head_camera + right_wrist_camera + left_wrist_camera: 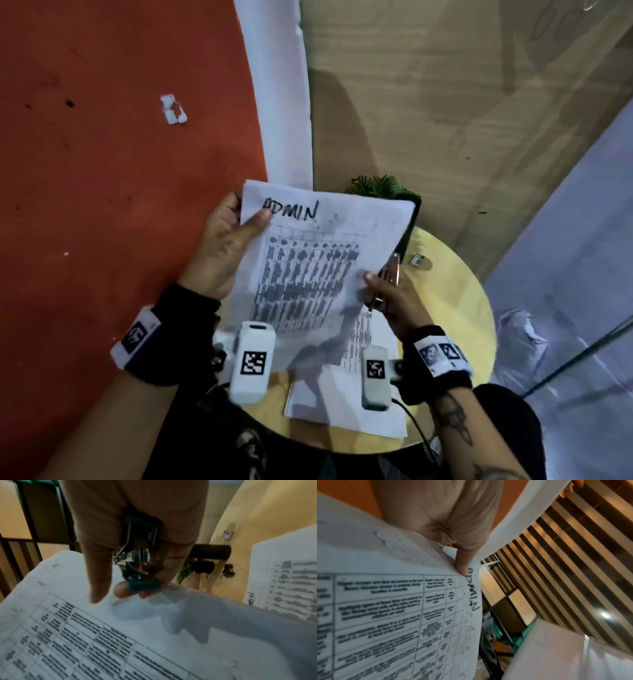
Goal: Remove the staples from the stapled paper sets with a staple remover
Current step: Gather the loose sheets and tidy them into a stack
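A paper set point(318, 260) with "ADMIN" handwritten at the top and a printed table is held in the air above a round yellow table point(455, 298). My left hand point(226, 250) pinches its top left corner, thumb on the front; the left wrist view shows that thumb on the paper set point(399, 608). My right hand point(390, 301) touches the sheet's right edge with its thumb while its fingers curl round a staple remover point(390, 270). In the right wrist view the staple remover point(137, 555) shows teal grips and metal jaws, above the paper set point(120, 635).
More printed sheets point(359, 394) lie on the table under the held set. A small potted plant point(383, 188) stands at the table's far edge, and a small object point(418, 261) lies to its right. A paper scrap point(173, 109) lies on the red floor.
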A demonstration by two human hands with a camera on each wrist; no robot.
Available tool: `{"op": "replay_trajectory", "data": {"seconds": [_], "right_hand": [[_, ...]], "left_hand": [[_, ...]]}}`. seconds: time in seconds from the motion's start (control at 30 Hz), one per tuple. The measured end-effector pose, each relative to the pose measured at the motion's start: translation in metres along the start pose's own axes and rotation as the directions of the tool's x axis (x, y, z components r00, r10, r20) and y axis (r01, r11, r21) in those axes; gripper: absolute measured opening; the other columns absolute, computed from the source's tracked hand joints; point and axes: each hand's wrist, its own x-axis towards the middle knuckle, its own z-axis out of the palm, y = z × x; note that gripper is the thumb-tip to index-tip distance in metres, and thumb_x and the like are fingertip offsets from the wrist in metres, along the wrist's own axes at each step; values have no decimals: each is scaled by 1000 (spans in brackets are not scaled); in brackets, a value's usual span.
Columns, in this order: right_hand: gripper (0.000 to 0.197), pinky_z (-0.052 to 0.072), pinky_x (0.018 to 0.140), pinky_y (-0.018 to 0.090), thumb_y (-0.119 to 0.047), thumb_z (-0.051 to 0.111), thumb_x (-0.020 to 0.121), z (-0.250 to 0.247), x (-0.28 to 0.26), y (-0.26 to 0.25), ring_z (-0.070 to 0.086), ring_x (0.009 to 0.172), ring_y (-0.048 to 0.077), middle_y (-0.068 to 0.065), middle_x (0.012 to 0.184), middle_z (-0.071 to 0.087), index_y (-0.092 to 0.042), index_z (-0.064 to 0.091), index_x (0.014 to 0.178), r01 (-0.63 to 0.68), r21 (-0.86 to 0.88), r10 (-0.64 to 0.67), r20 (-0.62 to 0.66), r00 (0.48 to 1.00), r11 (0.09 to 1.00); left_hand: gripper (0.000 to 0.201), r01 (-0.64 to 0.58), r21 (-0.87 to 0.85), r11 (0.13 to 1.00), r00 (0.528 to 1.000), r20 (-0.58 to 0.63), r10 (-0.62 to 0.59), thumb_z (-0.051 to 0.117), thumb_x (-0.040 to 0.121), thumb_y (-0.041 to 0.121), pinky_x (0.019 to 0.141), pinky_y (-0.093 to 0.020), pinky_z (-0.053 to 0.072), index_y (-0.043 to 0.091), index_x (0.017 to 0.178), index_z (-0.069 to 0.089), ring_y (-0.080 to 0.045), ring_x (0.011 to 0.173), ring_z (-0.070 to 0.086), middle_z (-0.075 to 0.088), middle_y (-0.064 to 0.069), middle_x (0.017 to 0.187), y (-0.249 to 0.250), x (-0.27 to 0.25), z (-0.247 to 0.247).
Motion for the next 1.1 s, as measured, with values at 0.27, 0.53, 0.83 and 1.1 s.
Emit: {"op": "replay_trajectory", "data": {"seconds": [0.27,0.53,0.83,1.1], "right_hand": [[27,40,41,19,7,63,79,58,45,59,45,37,11,-1,47,49,-11,44,72,-168,-37,160,-150,976,985],[22,45,48,25,0,71,74,80,91,135,53,42,17,1,46,56,-6,52,64,-402,-126,351,-302,886,907],[21,56,72,47,-21,71,75,-39,60,178,67,74,35,16,82,66,-17,50,78,-584,-506,228,-599,768,635],[38,47,76,34,-42,57,81,-122,35,175,62,87,41,26,93,66,-6,59,89,-688,-540,207,-694,690,484]], "left_hand": [[87,365,0,931,925,-113,-363,89,38,55,71,-29,59,12,106,57,-12,86,71,73,-2,101,-49,47,-113],[45,658,270,703,749,-331,-574,66,85,18,95,-31,37,0,125,54,-21,111,54,58,-15,122,-183,1,-170],[47,700,656,283,663,-450,-599,68,85,11,98,-41,44,-6,126,53,-37,115,57,57,-26,127,-286,47,-219],[59,561,825,71,785,-503,-363,71,81,33,98,-47,41,5,129,50,-40,120,47,50,-24,129,-298,57,-160]]}}
